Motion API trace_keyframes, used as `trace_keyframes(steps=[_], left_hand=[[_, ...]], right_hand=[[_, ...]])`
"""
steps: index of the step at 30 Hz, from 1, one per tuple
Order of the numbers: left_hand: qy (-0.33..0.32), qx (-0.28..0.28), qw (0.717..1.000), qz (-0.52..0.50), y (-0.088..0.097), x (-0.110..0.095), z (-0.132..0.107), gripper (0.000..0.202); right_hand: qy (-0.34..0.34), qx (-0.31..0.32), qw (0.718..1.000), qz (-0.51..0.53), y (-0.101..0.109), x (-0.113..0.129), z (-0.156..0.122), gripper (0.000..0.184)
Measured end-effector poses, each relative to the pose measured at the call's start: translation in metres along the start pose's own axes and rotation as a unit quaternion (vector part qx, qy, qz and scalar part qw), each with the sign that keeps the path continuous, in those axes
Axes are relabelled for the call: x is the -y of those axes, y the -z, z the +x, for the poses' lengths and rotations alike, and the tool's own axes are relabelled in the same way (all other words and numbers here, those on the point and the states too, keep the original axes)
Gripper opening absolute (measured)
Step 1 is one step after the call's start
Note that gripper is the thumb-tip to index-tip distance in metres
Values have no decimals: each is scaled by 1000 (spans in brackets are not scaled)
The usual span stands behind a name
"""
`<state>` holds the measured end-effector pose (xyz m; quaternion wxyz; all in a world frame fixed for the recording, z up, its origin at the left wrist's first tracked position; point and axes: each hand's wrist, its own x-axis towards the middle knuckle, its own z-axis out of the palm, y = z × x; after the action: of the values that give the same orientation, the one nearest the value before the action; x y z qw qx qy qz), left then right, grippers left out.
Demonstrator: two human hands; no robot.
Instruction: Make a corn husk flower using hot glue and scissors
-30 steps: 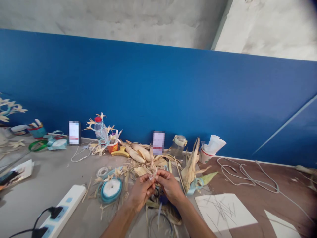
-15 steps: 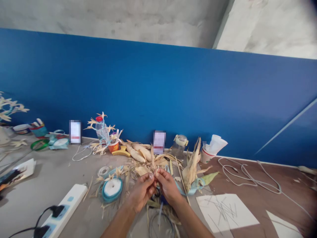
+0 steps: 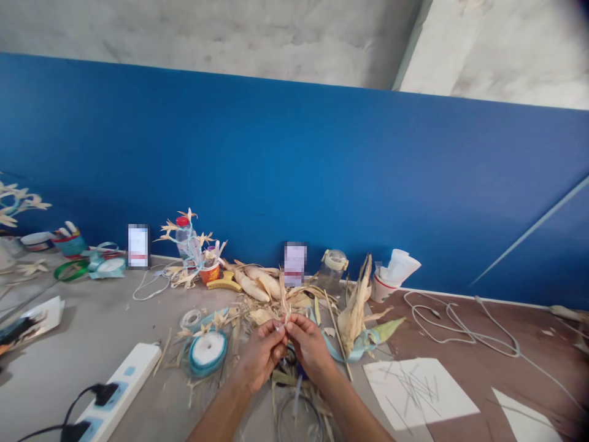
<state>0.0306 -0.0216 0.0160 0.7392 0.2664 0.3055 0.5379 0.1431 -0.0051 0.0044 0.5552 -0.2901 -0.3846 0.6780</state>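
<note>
My left hand (image 3: 263,353) and my right hand (image 3: 307,344) meet at the middle of the table, fingertips pinched together. Between them is a small pale piece that looks like corn husk (image 3: 288,317); its lower part is hidden by my fingers. Just beyond lie dry corn husks (image 3: 257,287). Left of my hands rests a spool of blue ribbon (image 3: 208,352), with a roll of tape (image 3: 191,318) behind it. To the right a larger bunch of husk (image 3: 354,313) leans upward beside a thin stick (image 3: 338,334).
A white power strip (image 3: 124,393) with black plugs lies front left. Paper with thin wires (image 3: 421,393) is at right, near a white cable (image 3: 464,328). Along the blue partition (image 3: 294,159) stand phones (image 3: 295,264), a lidded jar (image 3: 333,270), a paper cup (image 3: 384,287) and a husk-flower branch (image 3: 188,245).
The view has shifted very slightly. My fingertips have moved a little at the pale piece, still pinched together in nearly the same place.
</note>
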Motion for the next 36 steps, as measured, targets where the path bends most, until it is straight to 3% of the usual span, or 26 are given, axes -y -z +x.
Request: trace_keyframes(steps=[8,14,24,29,36], left_hand=[[-6,2,997,74,1,2,0,34],[-45,-38,990,126,0,1,0,34],[-113,-91,988,51,6,-5,3,9],[-139,-92,986,5,10,-7,5,11],[-182,-167,968,43,15,-7,9,6]], right_hand=[[-11,-4,1000,-11,2,-1,1,26],[-16,11,1000,10,1,-4,0,28],[-48,4,998,36,4,12,-4,26],[-47,-1,998,40,7,11,-5,27],[-49,-9,998,34,8,18,-6,26]])
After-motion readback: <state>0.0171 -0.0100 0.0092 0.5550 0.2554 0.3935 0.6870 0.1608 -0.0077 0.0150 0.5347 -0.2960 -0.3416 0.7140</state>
